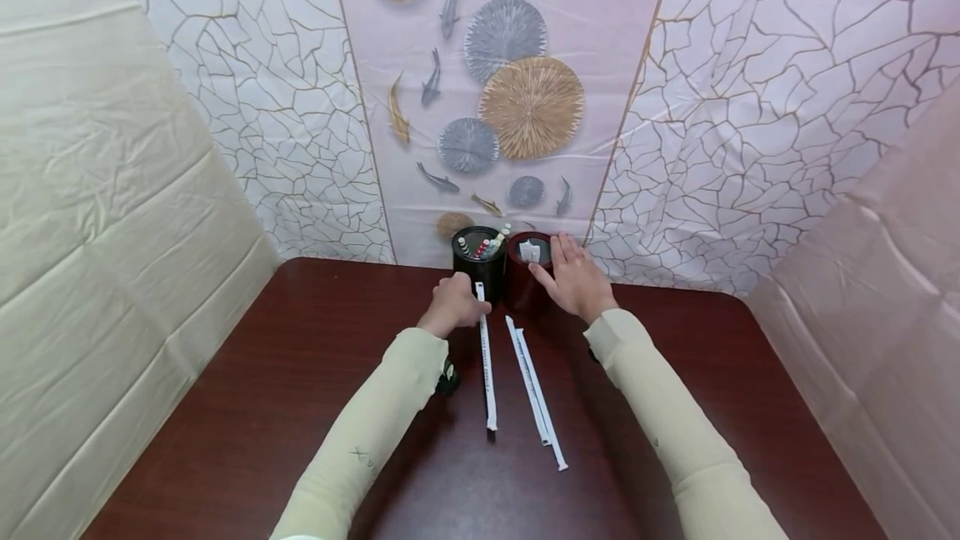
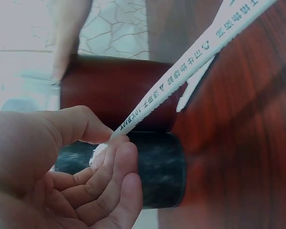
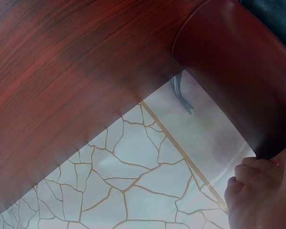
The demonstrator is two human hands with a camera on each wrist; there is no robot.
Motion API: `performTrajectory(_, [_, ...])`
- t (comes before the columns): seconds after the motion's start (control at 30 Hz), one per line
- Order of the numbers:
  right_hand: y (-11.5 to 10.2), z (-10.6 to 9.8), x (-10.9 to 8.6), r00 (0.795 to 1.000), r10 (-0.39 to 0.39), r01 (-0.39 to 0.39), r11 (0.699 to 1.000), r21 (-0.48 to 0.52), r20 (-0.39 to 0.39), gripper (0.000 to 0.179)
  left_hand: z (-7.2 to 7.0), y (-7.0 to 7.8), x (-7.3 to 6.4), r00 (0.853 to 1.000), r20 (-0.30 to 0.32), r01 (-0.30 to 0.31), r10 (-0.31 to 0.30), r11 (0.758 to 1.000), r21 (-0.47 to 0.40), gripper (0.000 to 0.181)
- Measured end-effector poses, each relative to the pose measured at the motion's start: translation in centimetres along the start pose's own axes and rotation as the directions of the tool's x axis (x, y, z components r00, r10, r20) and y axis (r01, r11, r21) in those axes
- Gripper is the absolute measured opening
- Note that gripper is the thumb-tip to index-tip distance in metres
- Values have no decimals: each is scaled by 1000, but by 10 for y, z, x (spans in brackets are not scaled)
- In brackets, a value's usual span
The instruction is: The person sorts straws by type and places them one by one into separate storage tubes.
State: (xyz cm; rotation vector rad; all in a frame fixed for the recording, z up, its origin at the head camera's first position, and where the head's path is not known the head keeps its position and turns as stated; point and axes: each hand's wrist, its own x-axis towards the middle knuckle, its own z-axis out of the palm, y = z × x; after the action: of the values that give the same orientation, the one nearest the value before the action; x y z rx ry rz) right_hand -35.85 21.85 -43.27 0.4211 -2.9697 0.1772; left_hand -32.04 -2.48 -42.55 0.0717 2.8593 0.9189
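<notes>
My left hand [image 1: 452, 303] pinches a white paper-wrapped straw [image 1: 487, 365] near its far end, between thumb and fingers. Dark printing runs along the wrapper. Behind that hand stands a black cylindrical cup [image 1: 487, 275], partly hidden by it, with several striped sticks [image 1: 482, 248] inside. Touching or close beside it is a dark red cup [image 3: 233, 71] with white paper-like ends [image 1: 529, 252] showing inside. My right hand [image 1: 577, 280] holds the red cup at its upper right rim, thumb at the front and fingers toward the back.
Two more wrapped straws [image 1: 534, 390] lie side by side on the dark wood table [image 1: 300, 407], right of the held one. Close behind the cups hangs a patterned cloth [image 1: 480, 107]. Pale fabric walls [image 1: 112, 232] flank the table.
</notes>
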Motion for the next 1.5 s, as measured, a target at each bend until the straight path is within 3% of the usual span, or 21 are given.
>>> performTrajectory(0.33, [-1,1,-1,1000,-5,6,1000,17,-14,91,-37,13,-9,990,-61,-122,127,989,88,32])
performTrajectory(0.57, [-2,-2,-2,1000,2,-2,1000,14,0,90,-63,30,-15,979,-102,-168,178,981,96,32])
performTrajectory(0.83, [0,0,-2,1000,0,1,1000,3,-5,91,-90,53,-15,947,-197,-237,255,965,112,40])
performTrajectory(0.97, [1,0,-2,1000,0,0,1000,2,-2,92,-105,64,-15,910,-241,-319,337,941,110,54])
performTrajectory(1.07, [0,0,-2,1000,-2,2,1000,2,1,92,-117,74,-16,871,-308,-368,384,923,109,57])
performTrajectory(1.3, [-1,-1,-1,1000,-2,2,1000,-4,1,92,-136,94,-15,790,-432,-419,434,898,135,47])
performTrajectory(1.5, [-1,0,0,1000,-6,6,1000,-13,-13,91,-140,108,-15,683,-552,-502,479,856,121,10])
